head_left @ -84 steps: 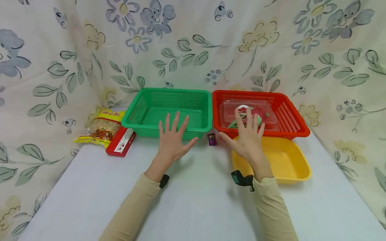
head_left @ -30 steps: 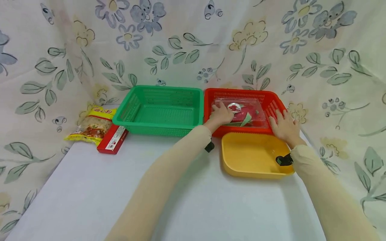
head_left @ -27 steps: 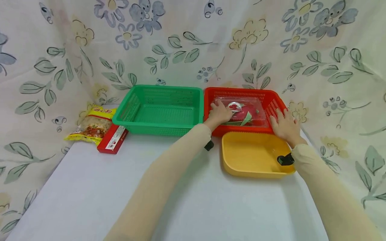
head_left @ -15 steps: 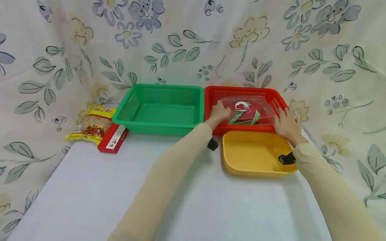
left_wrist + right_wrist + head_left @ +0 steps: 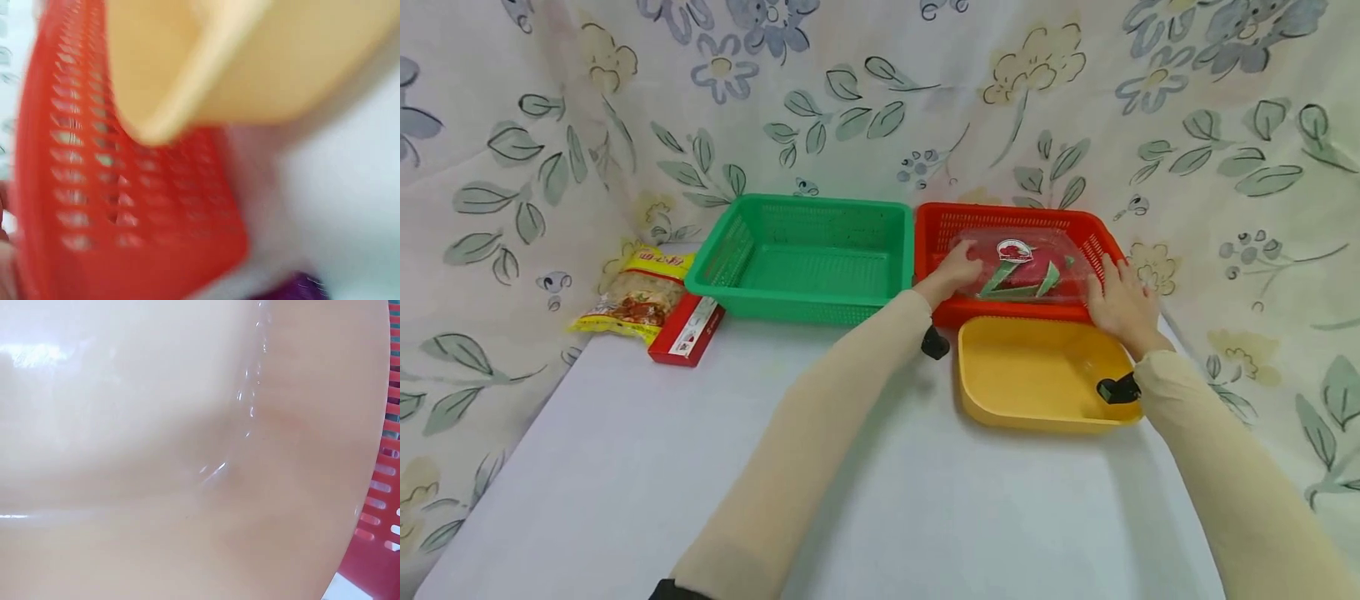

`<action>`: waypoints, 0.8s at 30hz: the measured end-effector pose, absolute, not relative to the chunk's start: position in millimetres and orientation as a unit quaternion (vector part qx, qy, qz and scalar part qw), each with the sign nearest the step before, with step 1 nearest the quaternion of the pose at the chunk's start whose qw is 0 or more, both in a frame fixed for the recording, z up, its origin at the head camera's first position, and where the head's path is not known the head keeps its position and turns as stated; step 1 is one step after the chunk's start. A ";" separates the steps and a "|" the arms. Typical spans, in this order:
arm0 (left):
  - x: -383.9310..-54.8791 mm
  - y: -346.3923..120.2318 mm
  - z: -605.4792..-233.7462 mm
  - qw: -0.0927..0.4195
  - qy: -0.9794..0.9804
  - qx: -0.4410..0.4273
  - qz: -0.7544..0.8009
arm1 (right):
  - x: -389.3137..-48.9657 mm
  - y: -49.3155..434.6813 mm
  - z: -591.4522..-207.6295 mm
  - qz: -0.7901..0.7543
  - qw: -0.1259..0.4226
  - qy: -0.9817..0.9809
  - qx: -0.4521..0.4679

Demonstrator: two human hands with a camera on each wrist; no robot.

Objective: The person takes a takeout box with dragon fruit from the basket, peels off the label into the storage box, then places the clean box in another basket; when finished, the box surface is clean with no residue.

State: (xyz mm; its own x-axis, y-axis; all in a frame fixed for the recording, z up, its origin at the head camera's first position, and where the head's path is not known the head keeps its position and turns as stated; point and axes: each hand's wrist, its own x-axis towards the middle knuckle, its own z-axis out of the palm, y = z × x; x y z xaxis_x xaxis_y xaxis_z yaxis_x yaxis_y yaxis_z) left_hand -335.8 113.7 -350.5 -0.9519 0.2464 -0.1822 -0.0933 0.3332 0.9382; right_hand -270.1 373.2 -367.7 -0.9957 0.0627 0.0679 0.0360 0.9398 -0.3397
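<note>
In the head view, a clear plastic box [image 5: 1067, 246] with pink-red fruit, green leaf-like parts and a white label sits tilted within the red basket [image 5: 1015, 315]. My left hand [image 5: 955, 268] grips its left end, thumb on top. At the other end, my right hand [image 5: 1123, 308] reaches over the basket's right side, with fairly straight fingers against or very near the box; exact contact is unclear. The left wrist view shows the basket's slotted side [image 5: 162, 269], blurred. Mostly the yellow basin [image 5: 281, 487] fills the right wrist view, with neither hand's grip visible.
The yellow basin [image 5: 1045, 419] stands in front of the red basket, under my right wrist. A green basket [image 5: 797, 312] adjoins on the left. Farther left lie a yellow food bag [image 5: 643, 296] and a red box [image 5: 685, 337]. A purple packet [image 5: 294, 287] lies near the basket.
Both hands have gone from spread above the table to the red basket. Since half a second ago the clear box has shifted slightly right and tilted, its left end in my left hand.
</note>
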 end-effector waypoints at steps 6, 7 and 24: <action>-334.5 120.1 -324.7 0.042 0.877 0.075 0.472 | -270.7 374.1 -369.2 0.172 0.033 -0.984 -0.029; -333.4 119.6 -320.1 0.029 0.885 0.078 0.458 | -270.7 374.2 -369.4 0.171 0.035 -0.984 -0.029; -313.6 74.6 -276.9 -0.088 0.898 0.117 0.415 | -274.0 375.2 -373.8 0.149 0.036 -0.988 -0.024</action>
State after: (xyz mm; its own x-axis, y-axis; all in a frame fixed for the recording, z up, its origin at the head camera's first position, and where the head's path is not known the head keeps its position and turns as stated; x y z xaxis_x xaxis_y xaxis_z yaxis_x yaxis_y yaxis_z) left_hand -313.6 74.6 -276.9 -0.9572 0.1359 0.2554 0.2826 0.6282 0.7249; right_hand -274.0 375.2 -373.8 -0.9962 0.0590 0.0636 0.0375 0.9542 -0.2968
